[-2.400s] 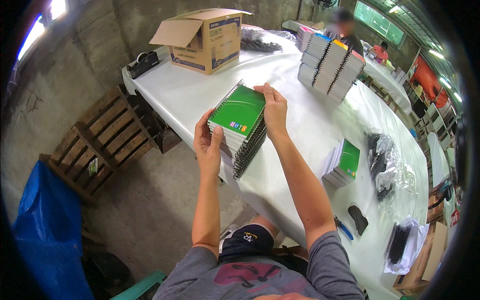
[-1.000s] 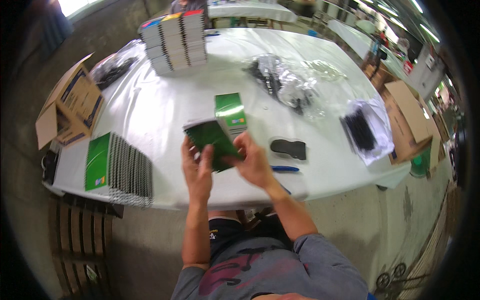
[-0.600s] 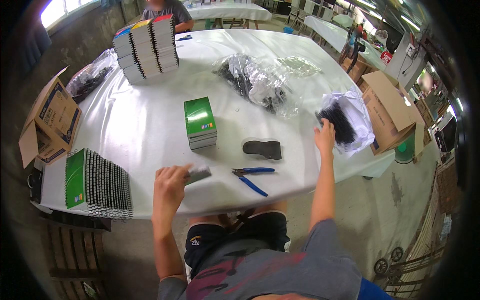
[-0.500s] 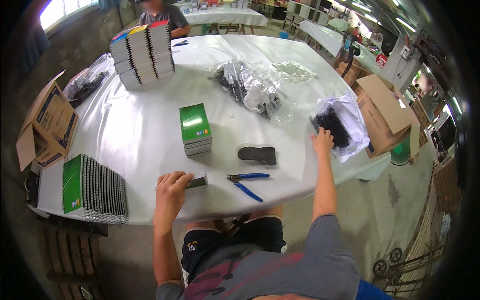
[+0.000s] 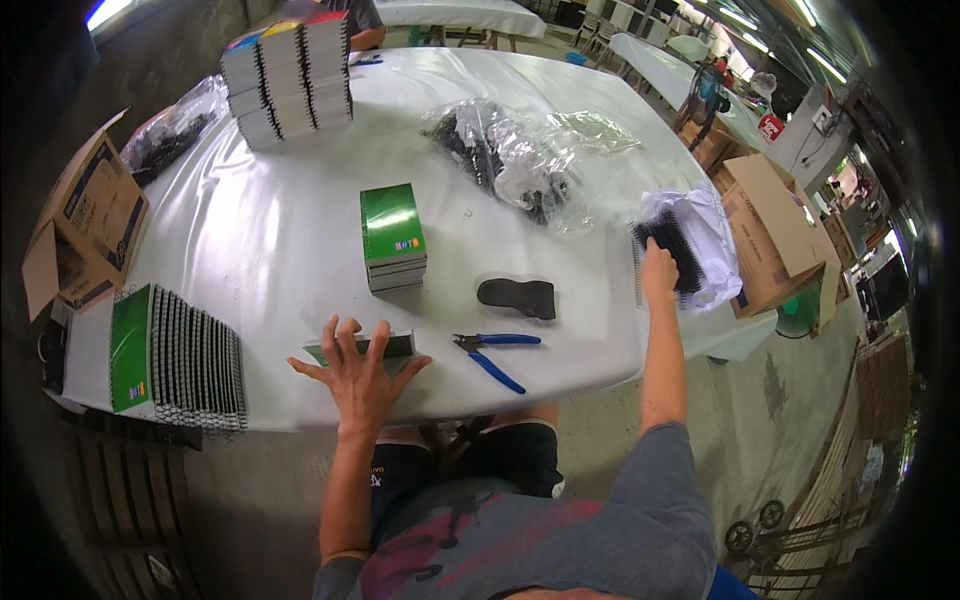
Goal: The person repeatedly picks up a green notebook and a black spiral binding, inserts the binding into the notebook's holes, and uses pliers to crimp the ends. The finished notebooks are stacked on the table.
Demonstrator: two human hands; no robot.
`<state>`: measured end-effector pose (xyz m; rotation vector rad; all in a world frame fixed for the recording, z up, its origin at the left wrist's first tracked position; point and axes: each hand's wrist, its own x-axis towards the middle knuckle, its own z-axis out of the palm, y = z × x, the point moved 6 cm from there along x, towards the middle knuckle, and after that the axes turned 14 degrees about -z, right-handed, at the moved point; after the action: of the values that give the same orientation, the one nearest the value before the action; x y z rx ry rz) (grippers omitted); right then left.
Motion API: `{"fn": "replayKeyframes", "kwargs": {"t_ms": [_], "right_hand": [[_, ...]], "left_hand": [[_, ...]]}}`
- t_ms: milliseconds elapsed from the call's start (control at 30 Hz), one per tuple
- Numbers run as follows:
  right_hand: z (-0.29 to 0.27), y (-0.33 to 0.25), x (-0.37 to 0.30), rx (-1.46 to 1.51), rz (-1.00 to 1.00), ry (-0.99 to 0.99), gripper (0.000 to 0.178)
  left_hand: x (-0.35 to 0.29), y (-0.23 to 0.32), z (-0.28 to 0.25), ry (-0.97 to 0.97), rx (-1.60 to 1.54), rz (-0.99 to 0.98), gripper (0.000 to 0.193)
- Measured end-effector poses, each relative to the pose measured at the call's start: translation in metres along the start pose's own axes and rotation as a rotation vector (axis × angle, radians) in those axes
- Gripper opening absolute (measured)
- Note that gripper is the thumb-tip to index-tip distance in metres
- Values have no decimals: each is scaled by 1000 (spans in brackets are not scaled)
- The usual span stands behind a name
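Observation:
My left hand [image 5: 362, 380] is spread wide over a small green-covered notebook [image 5: 400, 345] near the table's front edge; its fingers are apart, and I cannot tell whether they touch it. At the right, my right hand [image 5: 660, 272] is closed, its fingertips pinching at a pile of black binding coils [image 5: 680, 255] on white wrapping. Between the hands lie blue-handled cutting pliers [image 5: 497, 358], jaws toward the left, and a dark grey flat pad [image 5: 516, 297]. A short stack of green notebooks [image 5: 393, 235] stands beyond my left hand.
At the left stands a row of coil-bound green notebooks [image 5: 180, 360]. Tall notebook stacks [image 5: 290, 85] rise at the back. Clear plastic bags [image 5: 520, 165] with black coils lie mid-table. Open cartons flank the table at left [image 5: 100, 215] and right [image 5: 780, 225]. Another person [image 5: 365, 25] is behind the stacks.
My left hand has moved right and spread its fingers from a closed grasp at the notebook's left end. My right hand has shifted onto the coil pile, its fingers now together. The view has tilted slightly.

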<state>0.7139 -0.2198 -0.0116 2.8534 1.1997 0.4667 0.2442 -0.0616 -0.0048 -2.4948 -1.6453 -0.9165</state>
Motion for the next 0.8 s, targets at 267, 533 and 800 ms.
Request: {"fn": "replayKeyframes", "kwargs": {"t_ms": [267,533,800], "right_hand": [[-16,-14,-3,155,-16,15,52],[15,2,-7,267,-136,-69,35],[3,13,-3,302,-208,212,27]], "left_hand": [[9,-10,9,260,-143,-88,51],[4,-14,-2,259,-252,-40,53],[1,-11,-7,314,-264,-29,50]]}}
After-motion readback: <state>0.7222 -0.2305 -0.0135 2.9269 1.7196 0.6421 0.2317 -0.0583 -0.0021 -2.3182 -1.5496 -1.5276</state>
